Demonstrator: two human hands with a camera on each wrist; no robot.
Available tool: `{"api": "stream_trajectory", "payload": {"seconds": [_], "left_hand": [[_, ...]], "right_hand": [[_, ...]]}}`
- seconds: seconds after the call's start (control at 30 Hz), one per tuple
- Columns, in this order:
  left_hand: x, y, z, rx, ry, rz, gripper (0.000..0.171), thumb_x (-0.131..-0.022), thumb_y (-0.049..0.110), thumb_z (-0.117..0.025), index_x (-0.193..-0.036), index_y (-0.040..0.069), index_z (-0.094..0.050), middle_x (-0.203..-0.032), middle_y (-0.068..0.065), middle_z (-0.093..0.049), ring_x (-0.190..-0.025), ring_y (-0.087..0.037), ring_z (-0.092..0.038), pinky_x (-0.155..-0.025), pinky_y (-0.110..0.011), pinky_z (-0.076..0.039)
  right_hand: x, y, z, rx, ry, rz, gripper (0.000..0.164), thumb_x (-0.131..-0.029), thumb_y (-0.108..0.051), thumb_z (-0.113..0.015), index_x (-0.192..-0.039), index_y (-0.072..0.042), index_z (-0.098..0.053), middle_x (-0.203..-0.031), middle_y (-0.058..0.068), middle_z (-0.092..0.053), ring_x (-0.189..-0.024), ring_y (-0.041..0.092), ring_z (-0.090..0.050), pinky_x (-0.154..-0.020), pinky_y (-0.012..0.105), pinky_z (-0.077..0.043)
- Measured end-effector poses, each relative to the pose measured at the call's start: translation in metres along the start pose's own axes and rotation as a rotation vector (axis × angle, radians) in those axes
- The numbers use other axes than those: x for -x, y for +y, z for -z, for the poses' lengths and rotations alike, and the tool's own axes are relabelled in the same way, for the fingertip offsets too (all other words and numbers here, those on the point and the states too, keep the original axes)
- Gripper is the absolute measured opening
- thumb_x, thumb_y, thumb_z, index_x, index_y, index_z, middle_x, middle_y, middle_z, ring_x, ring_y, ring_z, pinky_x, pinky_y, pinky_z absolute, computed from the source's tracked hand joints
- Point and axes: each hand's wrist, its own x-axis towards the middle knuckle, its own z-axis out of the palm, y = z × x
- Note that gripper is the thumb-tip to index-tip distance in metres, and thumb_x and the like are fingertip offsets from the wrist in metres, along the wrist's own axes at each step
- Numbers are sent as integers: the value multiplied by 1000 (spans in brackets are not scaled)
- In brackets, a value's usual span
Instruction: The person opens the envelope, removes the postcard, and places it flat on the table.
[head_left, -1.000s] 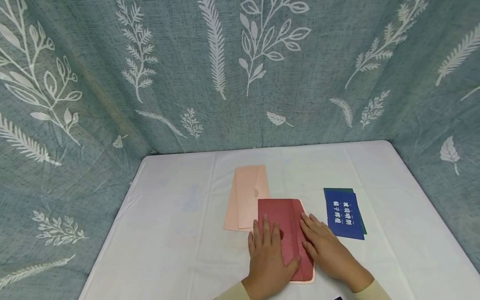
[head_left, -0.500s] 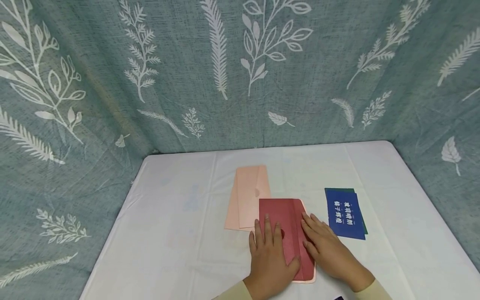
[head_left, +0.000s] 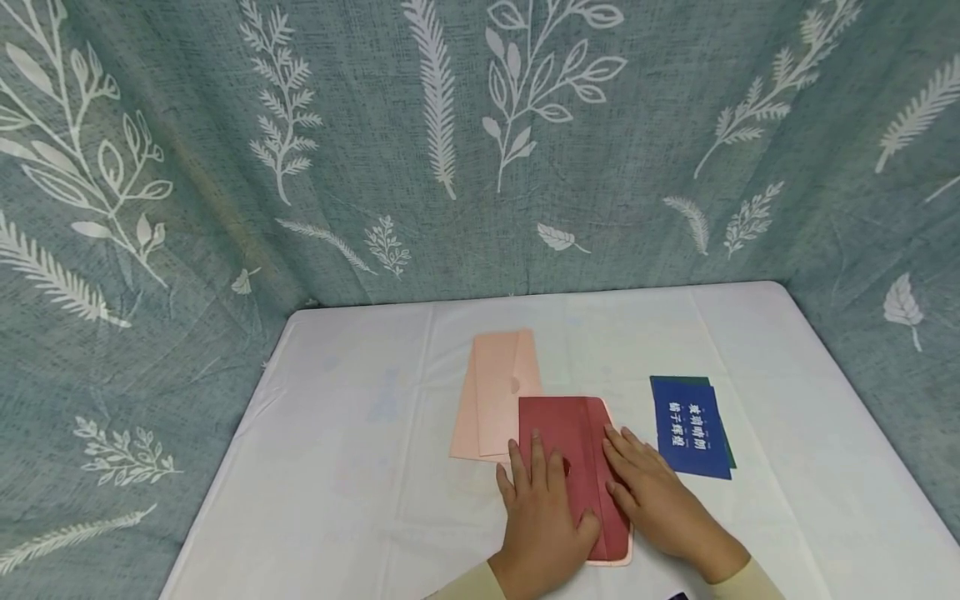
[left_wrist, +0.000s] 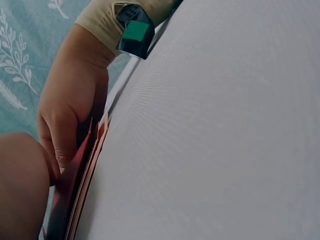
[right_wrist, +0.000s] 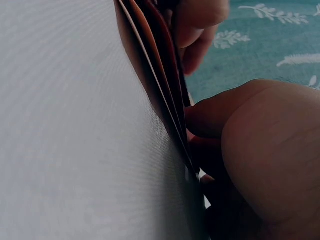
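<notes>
- The left grip (head_left: 542, 523), the person's own bare hand, is unclenched, its fingers straight and spread, palm down on the red envelope (head_left: 581, 492).
- The right grip (head_left: 663, 502), also a bare hand, is unclenched too; its extended fingers rest on the envelope's right edge.
- The red envelope lies flat at the near middle of the tabletop (head_left: 360, 450), between the two hands and partly under both.
- A crease (head_left: 592, 467) runs down its right part, and a dark seal (head_left: 567, 467) shows just beside the left fingers.
- A pale pink layer (head_left: 611, 563) peeks out from under its right and near edges; both wrist views show several thin layers edge-on, slightly parted.
- The envelope's far left corner overlaps the upper of two peach envelopes (head_left: 498, 387), which lie stacked and slightly askew.
- A blue card (head_left: 693, 429) with white characters sits to the right, near the right hand; a green card (head_left: 697, 380) shows from under it.
- Pale yellow sleeves (head_left: 472, 583) cover both forearms; in the left wrist view, a black device (left_wrist: 135, 30) with a green patch sits by the right cuff.
- A white cloth covers the tabletop.
- Behind and at both sides hangs a grey-green curtain (head_left: 360, 167) patterned with white leaves.
</notes>
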Motion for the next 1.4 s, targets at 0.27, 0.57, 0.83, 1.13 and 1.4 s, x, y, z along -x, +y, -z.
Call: {"api": "stream_trajectory", "payload": {"seconds": [0.27, 0.57, 0.83, 1.13, 1.4], "left_hand": [[-2, -2, 3, 103, 29, -76, 59, -89, 26, -68, -147, 16, -66, -175, -25, -24, -152, -67, -17, -100, -96, -12], [-3, -4, -1, 133, 68, -185, 18, -86, 19, -69, -101, 26, -77, -173, -25, -30, -146, -70, -29, -92, -99, -15], [-1, -6, -2, 140, 52, -161, 18, -86, 20, -73, -103, 26, -74, -173, -22, -31, -152, -61, -27, -97, -97, -15], [-1, -5, 0, 216, 67, -143, 21, -86, 19, -70, -106, 24, -74, -173, -19, -33, -156, -54, -25, -101, -95, -11], [0, -6, -1, 235, 63, -137, 17, -87, 20, -68, -103, 25, -69, -172, -18, -35, -157, -53, -25, -103, -95, -8]], "right_hand": [[0, 2, 0, -2, -2, 0, 58, -107, -14, -69, -159, 3, -51, -172, 13, -39, -160, 38, -27, -123, 66, -23], [0, 5, -1, -2, -3, 6, 57, -107, -15, -70, -159, 2, -52, -172, 12, -39, -160, 38, -27, -123, 66, -23], [1, 6, -3, -30, -2, 16, 58, -107, -16, -70, -159, 2, -52, -171, 12, -40, -160, 38, -26, -123, 66, -22], [1, 8, -3, -19, 11, 27, 58, -107, -16, -70, -159, 0, -53, -170, 12, -42, -160, 39, -28, -123, 66, -23], [0, 10, 1, 51, -8, 60, 57, -108, -20, -69, -160, -3, -53, -170, 12, -43, -158, 39, -32, -122, 63, -30]]}}
